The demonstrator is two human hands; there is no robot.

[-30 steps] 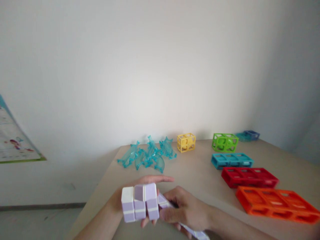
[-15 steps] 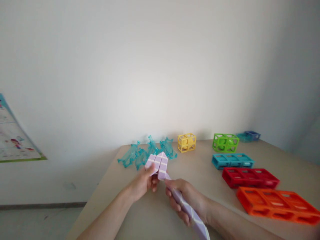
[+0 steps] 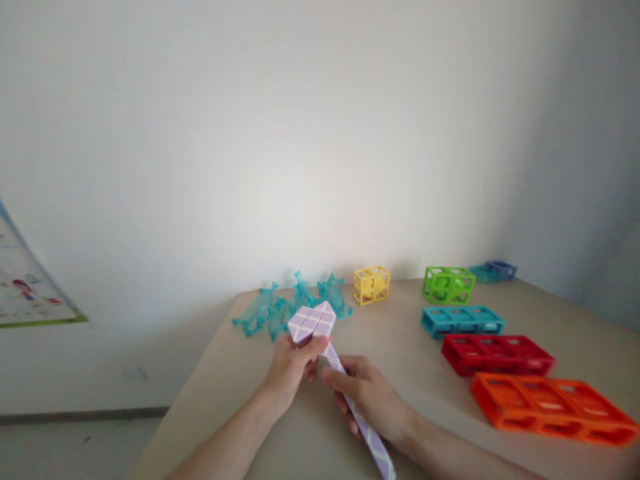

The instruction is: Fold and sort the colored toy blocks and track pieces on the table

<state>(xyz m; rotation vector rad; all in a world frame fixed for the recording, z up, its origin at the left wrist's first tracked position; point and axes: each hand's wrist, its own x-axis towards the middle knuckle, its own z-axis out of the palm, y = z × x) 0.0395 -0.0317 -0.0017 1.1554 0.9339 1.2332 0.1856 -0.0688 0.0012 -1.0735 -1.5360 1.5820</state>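
"Over the near part of the big tan table (image 3: 210, 400), what do you see?"

"I see a long purple and white plastic toy (image 3: 313, 322). It is made of many little wedges. One end is folded into a flat, pointy lump, and the rest is a long, straight tail."

"Who has it?"

"Both hands do. The left hand (image 3: 286, 372) has its grip closed on the toy, just under the lump, with the thumb lying on top."

"And the other one?"

"The right hand (image 3: 373, 398) has its grip wrapped around the tail. The thumb is on top, and some fingers curl below. The tail slants down toward us."

"What is behind the lump?"

"A bunch of see-through teal plastic pieces (image 3: 257, 312) with funny shapes. The lump hides some of them."

"What else is on the table?"

"At the back stand a yellow plastic frame box (image 3: 371, 285) and a bright green plastic frame box (image 3: 449, 285). On the right there are three long, flat ones. The blue plastic frame (image 3: 463, 322) is farthest, the red plastic frame (image 3: 497, 355) is in the middle, and the orange plastic frame (image 3: 553, 408) is closest."

"Anything in the far right corner?"

"Yes, a small dark blue plastic tray (image 3: 501, 270)."
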